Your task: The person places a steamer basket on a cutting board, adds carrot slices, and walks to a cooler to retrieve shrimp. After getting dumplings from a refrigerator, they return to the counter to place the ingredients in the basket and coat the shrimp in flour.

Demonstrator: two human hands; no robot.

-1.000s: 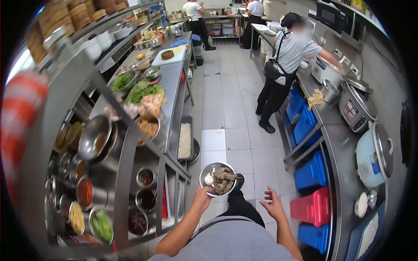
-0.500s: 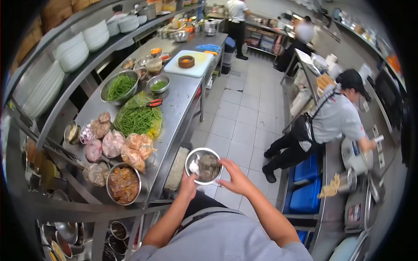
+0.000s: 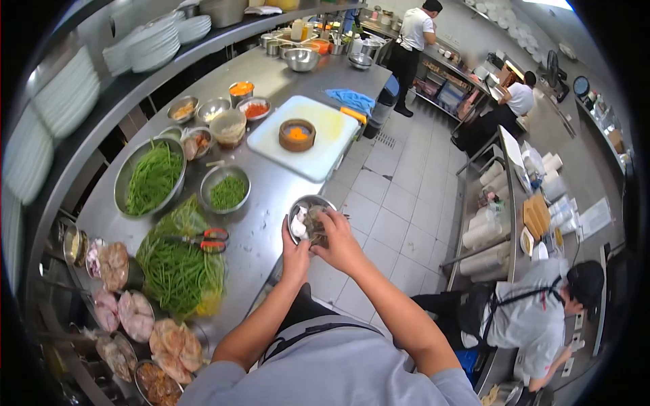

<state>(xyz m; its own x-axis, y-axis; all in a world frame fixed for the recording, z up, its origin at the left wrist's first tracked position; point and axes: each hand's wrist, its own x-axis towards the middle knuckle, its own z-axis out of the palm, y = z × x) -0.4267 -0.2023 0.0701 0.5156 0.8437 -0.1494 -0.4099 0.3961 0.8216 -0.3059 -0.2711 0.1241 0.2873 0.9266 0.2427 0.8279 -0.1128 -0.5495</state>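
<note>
A metal bowl (image 3: 313, 199) is held in front of me at the edge of the steel worktable, tilted a little. In it are greyish raw shrimp (image 3: 314, 222) and some white pieces (image 3: 298, 223). My left hand (image 3: 295, 261) grips the bowl's near left side, with the thumb at the rim. My right hand (image 3: 338, 245) reaches over the bowl from the right, its fingers curled down onto the shrimp. Its fingertips are partly hidden among the contents.
On the worktable (image 3: 271, 196) are a white cutting board (image 3: 271, 139) with a round brown container (image 3: 297, 135), green beans (image 3: 177, 271), red-handled scissors (image 3: 213, 240), a bowl of chopped greens (image 3: 227, 193) and bagged meat (image 3: 177, 348). A co-worker (image 3: 528, 318) stands at the right counter.
I have turned and moved forward, so the bowl is now nearer the cutting board. My right hand has gone from the bowl's right rim to its contents. The co-worker at right appears lower in view.
</note>
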